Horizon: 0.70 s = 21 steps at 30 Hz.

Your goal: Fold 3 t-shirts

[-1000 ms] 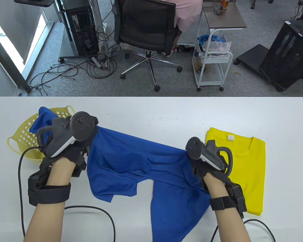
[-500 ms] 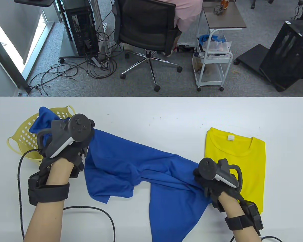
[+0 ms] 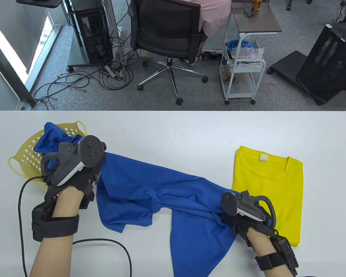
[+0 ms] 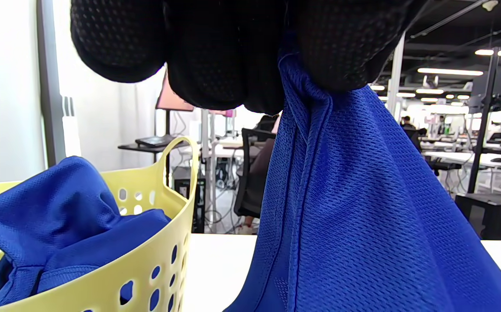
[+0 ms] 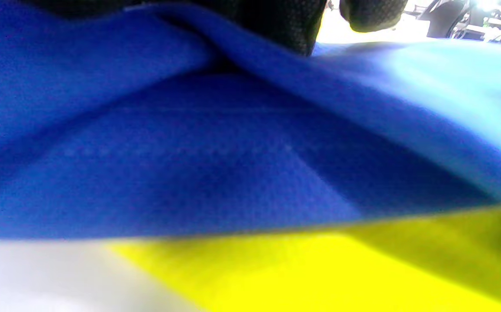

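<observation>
Table view, your left hand (image 3: 75, 170) pinching the blue t-shirt (image 3: 167, 196) at nine o'clock, your right hand (image 3: 242, 213) gripping it at four o'clock beside the folded yellow t-shirt (image 3: 279, 184).

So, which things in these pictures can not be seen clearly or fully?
- Right hand fingers: table view, hidden under the tracker; right wrist view too blurred.
- Blue t-shirt lower hem: cut off by the table view's bottom edge.
- Second blue shirt in the yellow basket: bunched, mostly hidden by the basket wall and the left hand.
- Yellow t-shirt tag: too small to read.
</observation>
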Available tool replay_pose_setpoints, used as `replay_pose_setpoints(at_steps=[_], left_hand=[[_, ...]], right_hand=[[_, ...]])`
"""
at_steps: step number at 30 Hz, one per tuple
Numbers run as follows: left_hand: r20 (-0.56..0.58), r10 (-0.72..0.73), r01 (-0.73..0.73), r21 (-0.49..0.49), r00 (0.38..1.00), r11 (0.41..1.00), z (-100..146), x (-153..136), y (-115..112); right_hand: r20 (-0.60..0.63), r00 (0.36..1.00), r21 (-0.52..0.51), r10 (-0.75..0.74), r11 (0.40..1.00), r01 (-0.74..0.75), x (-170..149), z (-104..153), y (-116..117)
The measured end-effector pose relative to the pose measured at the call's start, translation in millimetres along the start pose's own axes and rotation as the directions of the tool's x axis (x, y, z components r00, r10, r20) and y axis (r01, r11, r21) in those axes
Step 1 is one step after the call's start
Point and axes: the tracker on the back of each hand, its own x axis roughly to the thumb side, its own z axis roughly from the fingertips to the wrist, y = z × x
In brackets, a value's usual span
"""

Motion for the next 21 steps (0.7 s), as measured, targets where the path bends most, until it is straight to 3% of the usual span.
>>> replay_pose_setpoints(at_steps=[13, 21], left_hand=[[-0.030, -0.015, 0.014, -0.014, 0.999, 1.000, 3.0, -8.3, -0.5], [-0.035, -0.021, 0.021, -0.012, 0.999, 1.000, 6.6, -7.5, 0.7]], right_hand=[[-0.058, 0.959, -0.106, -0.278, 0.957, 0.271, -38.2, 11.9, -26.4], [-0.079, 0.950, -0.126, -0.302, 0.949, 0.291, -50.5, 21.8, -33.1]])
